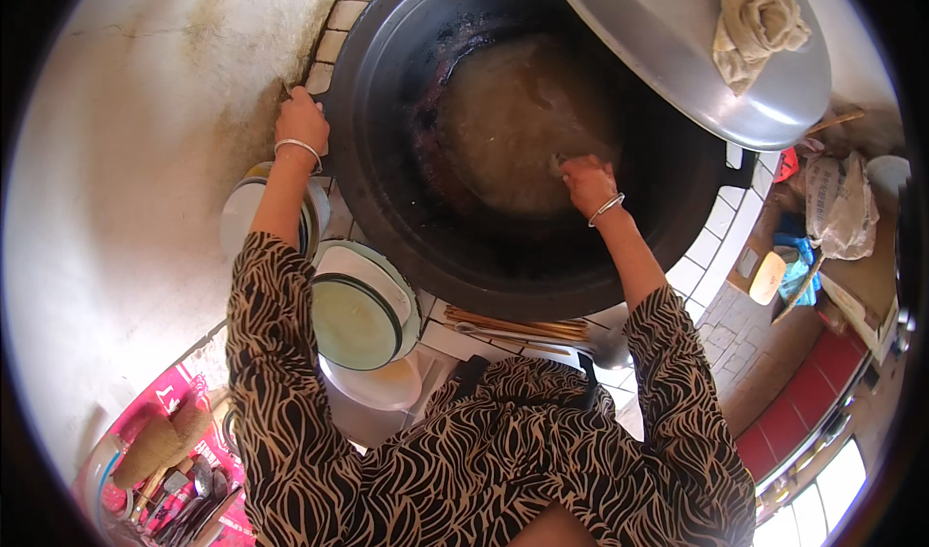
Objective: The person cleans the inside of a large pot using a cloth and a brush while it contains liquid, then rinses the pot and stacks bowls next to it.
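A large black wok holds a pool of cloudy brownish water. My left hand is curled around the handle at the wok's left edge, beside the wall; its fingers partly hide the handle. Down inside the wok, my right hand is at the near right side of the water. Its fingers are pinched on a small dark object, mostly hidden and too unclear to name. A silver-coloured bangle circles each wrist. The large metal lid leans over the wok's far right part, with a bunched beige cloth on its handle.
Stacked enamel basins stand at the near left, beside a lidded pot. Wooden chopsticks and a metal ladle lie along the near tiled edge. Utensils fill a container at lower left. Bags sit at right.
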Tool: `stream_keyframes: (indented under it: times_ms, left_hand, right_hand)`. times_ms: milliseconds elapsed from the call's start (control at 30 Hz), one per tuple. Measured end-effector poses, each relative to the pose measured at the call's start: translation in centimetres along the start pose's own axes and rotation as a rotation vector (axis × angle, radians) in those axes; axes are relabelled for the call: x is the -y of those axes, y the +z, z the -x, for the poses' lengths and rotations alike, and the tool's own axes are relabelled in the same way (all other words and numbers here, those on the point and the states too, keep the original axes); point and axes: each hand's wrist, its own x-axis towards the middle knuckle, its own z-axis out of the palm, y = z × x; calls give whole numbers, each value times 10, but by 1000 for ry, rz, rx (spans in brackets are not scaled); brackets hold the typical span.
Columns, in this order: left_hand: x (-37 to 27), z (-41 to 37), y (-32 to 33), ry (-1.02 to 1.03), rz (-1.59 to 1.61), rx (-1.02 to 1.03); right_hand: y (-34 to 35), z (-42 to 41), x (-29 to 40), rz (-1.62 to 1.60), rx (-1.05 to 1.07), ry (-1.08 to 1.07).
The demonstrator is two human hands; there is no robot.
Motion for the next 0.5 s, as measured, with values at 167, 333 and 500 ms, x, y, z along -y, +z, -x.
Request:
stream_keyframes:
  times_ms: [167,333,500]
  left_hand:
    - [4,-20,14,160,-71,98]
    - [17,-31,8,303,-91,66]
    - [20,-29,10,417,-93,-28]
  right_hand:
    - [73,9,-1,251,278,6]
    - [25,17,32,-217,750,-74]
    - [30,23,62,-684,939,-383]
